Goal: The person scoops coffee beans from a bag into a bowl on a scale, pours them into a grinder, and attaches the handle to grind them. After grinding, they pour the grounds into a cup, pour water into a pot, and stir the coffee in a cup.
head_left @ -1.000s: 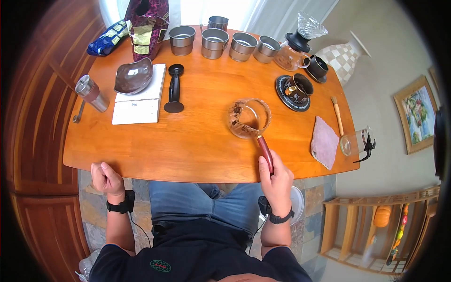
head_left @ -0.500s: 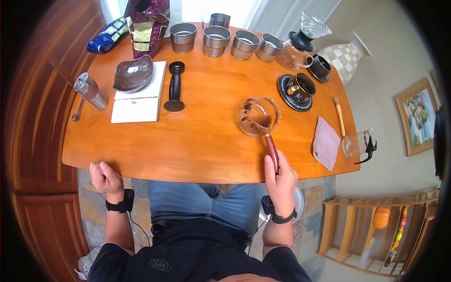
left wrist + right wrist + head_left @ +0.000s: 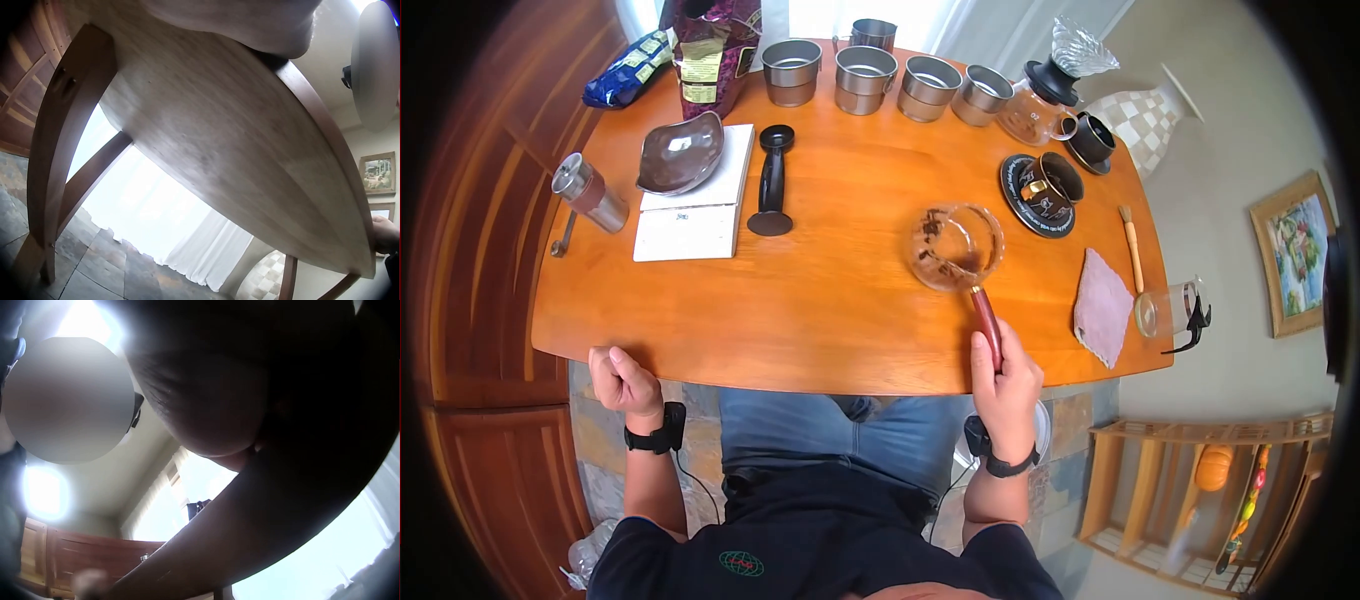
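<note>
My right hand (image 3: 1007, 387) grips the red-brown handle of a round glass pot (image 3: 920, 262) at the table's front right. Dark brown bits cling inside its wall, and the pot overlaps the tabletop in the head view. My left hand (image 3: 624, 380) lies at the front edge on the left, fingers curled and holding nothing. In the left wrist view, the heel of that hand (image 3: 250, 28) shows against the table's underside. The right wrist view has the right hand (image 3: 206, 412) dark above the table edge, the pot hidden.
A black tamper (image 3: 772, 180) stands on the left near a white scale (image 3: 685, 235) bearing a brown dish (image 3: 680, 152) and a hand grinder (image 3: 590, 193). Steel cups (image 3: 865, 80) line the back. Right: black cup (image 3: 1055, 187), pink cloth (image 3: 1102, 310), brush (image 3: 1132, 250), glass press (image 3: 1165, 312).
My right hand has shifted a little to the right with the glass pot, mostly in the first half second. The left hand stays where it was.
</note>
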Motion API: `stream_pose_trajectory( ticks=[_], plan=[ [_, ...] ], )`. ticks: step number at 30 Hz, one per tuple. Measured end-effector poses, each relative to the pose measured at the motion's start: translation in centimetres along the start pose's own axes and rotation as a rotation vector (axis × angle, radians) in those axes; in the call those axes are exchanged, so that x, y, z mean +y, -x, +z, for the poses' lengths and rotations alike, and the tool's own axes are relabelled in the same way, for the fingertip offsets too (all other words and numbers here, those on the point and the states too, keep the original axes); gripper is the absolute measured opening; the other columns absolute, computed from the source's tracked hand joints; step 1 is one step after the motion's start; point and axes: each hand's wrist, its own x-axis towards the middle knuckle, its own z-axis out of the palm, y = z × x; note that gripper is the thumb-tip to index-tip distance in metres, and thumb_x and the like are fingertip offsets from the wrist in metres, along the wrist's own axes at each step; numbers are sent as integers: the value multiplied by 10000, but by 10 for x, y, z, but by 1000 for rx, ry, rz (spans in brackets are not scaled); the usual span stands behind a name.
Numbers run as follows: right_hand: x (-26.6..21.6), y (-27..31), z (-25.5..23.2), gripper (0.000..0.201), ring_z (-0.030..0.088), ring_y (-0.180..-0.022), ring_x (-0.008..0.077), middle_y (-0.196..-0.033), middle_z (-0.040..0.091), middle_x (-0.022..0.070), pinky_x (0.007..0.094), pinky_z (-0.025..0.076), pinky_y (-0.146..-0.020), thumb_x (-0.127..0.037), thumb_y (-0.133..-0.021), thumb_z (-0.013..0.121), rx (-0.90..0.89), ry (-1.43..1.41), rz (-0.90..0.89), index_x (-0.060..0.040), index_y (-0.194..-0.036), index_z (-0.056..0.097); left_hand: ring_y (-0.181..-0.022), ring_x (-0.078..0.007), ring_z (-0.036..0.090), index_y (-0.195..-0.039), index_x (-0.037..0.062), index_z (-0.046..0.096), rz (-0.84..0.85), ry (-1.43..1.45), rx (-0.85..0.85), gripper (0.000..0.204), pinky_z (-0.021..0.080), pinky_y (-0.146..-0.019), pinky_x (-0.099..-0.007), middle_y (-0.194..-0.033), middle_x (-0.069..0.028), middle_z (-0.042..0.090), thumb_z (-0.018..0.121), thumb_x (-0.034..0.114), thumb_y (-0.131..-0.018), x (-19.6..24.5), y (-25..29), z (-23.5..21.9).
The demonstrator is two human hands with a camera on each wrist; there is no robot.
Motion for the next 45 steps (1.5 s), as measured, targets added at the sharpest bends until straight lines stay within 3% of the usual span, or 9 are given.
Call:
stream_pose_trajectory(
  ticks=[8,15,23,27,33,39,41,43,45],
  plan=[
    [2,-1,3,264,653,-657,345,-778,669,180,398,507,-613,-148,-914,730,-43,-4,-127,-51,-1159,719,-647,-202,446,-703,4,442,-4,-24,-30,324,383,-631,-319,-703,-77,487,499,7,-1021,-1,0,-3],
    [4,6,-6,254,650,-658,328,-764,657,170,371,504,-621,-129,-918,722,-25,-54,47,-43,-1157,723,-637,-189,425,-702,0,449,-32,-34,-27,325,363,-619,-319,-712,-76,473,491,17,-1024,-1,2,-3],
    [-6,3,11,252,658,-688,355,-803,693,157,402,514,-666,-128,-893,731,-33,25,-137,-46,-1132,724,-640,-181,410,-679,18,415,10,-34,-19,349,345,-615,-314,-698,-63,451,503,8,-1017,-2,0,-2],
    [3,9,-3,249,671,-700,346,-835,704,170,391,523,-666,-126,-905,720,-64,-3,-104,-46,-1141,724,-641,-180,409,-679,19,417,-34,-13,-8,351,346,-615,-315,-700,-62,454,505,10,-1018,1,0,-1],
    [5,-3,4,241,665,-645,337,-767,668,180,378,514,-610,-148,-942,700,41,-25,45,-63,-1166,726,-641,-179,410,-681,18,426,-39,0,-9,352,352,-618,-310,-701,-65,454,505,16,-1024,-1,1,0],
    [5,-5,11,246,694,-697,363,-810,693,197,394,536,-639,-170,-953,699,65,8,8,-64,-1174,721,-636,-176,414,-684,14,420,-36,-26,-19,354,353,-609,-321,-694,-60,442,505,14,-1028,3,-3,-2],
    [8,-4,11,250,700,-708,367,-820,700,199,397,539,-645,-175,-955,700,71,-17,-6,-63,-1178,719,-625,-172,401,-688,16,422,-51,-98,-107,349,344,-588,-323,-695,-52,444,516,2,-1023,8,-7,-5],
    [11,-3,13,251,507,-565,203,-678,538,122,320,456,-572,-178,-989,686,121,-37,-85,-24,-1185,707,-616,-171,397,-705,10,459,-294,-75,-147,316,348,-566,-309,-684,-74,448,549,-15,-1008,28,-2,-11],
    [17,-3,15,260,538,-584,185,-683,568,122,325,461,-581,-197,-999,679,122,-47,-130,-20,-1188,704,-626,-248,505,-733,-15,540,-38,65,-192,192,409,-587,-322,-705,-129,528,562,-4,-924,56,-5,-14]
  ],
)
